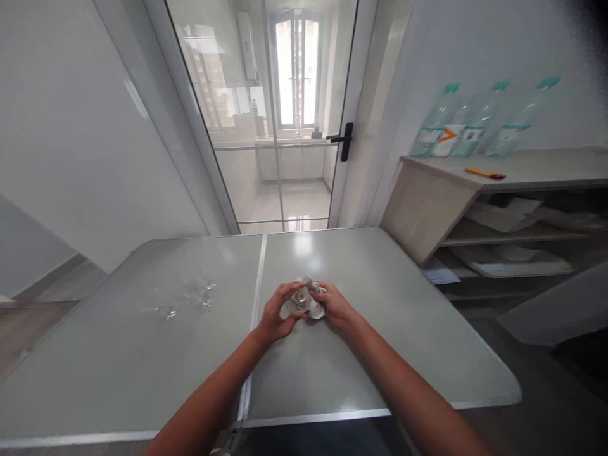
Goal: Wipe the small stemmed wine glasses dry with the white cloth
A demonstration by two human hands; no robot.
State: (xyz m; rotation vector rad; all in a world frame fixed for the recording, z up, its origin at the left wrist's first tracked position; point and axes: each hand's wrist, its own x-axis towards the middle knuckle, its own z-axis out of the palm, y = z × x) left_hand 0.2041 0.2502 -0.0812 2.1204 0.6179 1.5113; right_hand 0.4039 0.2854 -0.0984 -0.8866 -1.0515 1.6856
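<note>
Just right of the white seam [260, 272] on the tabletop [361, 266], the left hand [279, 315] grips a clear object [299, 300] while the right hand [336, 304] pinches a crumpled wipe [316, 310] against it; steady edge support and light strokes should serve best.

Left forearm [209, 392] and right forearm [403, 380] bare, slender, smooth-lined, broadening away from the wrists. Left hand [278, 315] and right hand [336, 305] bare; fingers slim, nails too small to make out, skin detail blurred
</note>
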